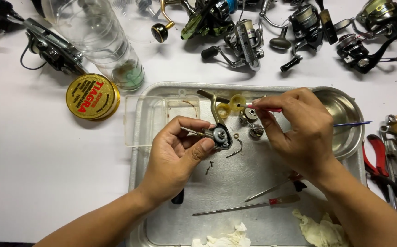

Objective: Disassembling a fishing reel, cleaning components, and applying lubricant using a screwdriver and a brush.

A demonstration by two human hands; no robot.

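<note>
- Left hand (pixel 180 146): fingers closed round a stripped reel body (pixel 219 132), dark grey metal w/ a bronze-tone arm rising from it; held just above the metal tray (pixel 162 183), centre of the bench.
- Right hand (pixel 299 130): fingertips pinched on a thin brush (pixel 271 109), pink shaft, blue tail end sticking out to the right past the hand. Tip sits at a small yellowish translucent ring (pixel 237 101) near the top of the reel arm.
- Progress, my judgement: reel is opened up and partly dismantled; loose parts lie out in the tray – two small cylindrical metal pcs (pixel 252 123), a washer, a bent wire clip (pixel 236 148), tiny screws. Brush work on parts appears under way; nothing looks refitted yet, so reassembly remains.
- Tray: dull scuffed aluminium, rounded corners. Two slim screwdrivers (pixel 253 206) lie on it, plus crumpled off-white wipes (pixel 319 231) at the near edge.
- Round steel bowl (pixel 344 123), shiny, at tray's right end, behind the right hand.
- Clear plastic lid (pixel 148 121) overlaps tray's left rim.
- Flat round gold tin (pixel 92 97), red print, on the white table just left of the tray; clear plastic bottle (pixel 102 41) lying beside it.
- Several complete spinning reels (pixel 299 32) along the far edge; red-handled pliers (pixel 376 160) at right.
</note>
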